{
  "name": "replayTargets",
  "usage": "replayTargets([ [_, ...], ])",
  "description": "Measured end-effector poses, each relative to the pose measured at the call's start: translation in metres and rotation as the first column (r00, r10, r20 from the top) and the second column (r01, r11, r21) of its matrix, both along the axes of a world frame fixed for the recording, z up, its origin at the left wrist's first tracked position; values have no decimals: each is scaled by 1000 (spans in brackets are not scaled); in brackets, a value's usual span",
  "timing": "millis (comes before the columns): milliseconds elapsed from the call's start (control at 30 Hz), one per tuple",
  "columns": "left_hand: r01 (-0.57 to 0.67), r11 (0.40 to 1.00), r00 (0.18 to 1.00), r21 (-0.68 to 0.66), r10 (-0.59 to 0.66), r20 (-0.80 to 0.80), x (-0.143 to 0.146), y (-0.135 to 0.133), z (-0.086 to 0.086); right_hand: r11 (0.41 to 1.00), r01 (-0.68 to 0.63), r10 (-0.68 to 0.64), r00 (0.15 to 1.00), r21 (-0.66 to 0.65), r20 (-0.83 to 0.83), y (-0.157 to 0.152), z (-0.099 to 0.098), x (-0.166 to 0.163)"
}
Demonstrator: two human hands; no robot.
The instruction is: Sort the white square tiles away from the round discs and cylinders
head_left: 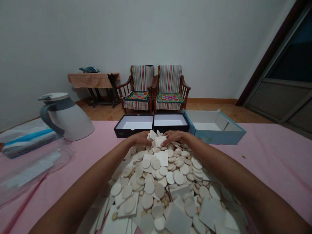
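Home, apparently a living room. Two brown wooden armchairs, striped cloth covers, multicoloured patterned seat mats. Left of armchairs: small desk, orange cloth drape, dark legs. Behind armchairs: plain pale wall. Right of armchairs: brown wood-look floor.

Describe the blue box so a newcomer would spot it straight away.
On the pink cloth, find the big heap of pale pieces. Beyond its far end, in a row of three, the blue box stands open at the right end. Its light blue outer walls set it apart from the middle box and the left box, both black outside.
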State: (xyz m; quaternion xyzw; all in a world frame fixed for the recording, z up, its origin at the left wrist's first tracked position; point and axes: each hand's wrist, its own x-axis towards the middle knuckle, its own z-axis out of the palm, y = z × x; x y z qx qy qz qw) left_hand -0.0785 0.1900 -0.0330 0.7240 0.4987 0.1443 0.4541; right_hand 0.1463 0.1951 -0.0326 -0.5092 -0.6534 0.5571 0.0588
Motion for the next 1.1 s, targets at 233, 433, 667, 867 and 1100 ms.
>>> replayTargets([
  [233,15,989,983,-149,13,183,9,-10,2,997,-68,72,986,33,-153,-1,-8,0],
  [433,64,972,944,-227,15,330,28,-25,9,983,-131,149,978,126,-146,-16,2,8],
  [667,226,967,880,-116,-152,450,49,-58,29,945,-233,260,961,231,-94,-43,26,50],
  [867,407,906,896,117,-421,143,60,-83,52,942,-202,234,967,267,-97,-71,50,91],
  [1100,419,774,908,474,-362,-211,78,-130,52,847,268,-273,960,459,-57,-109,41,165],
])
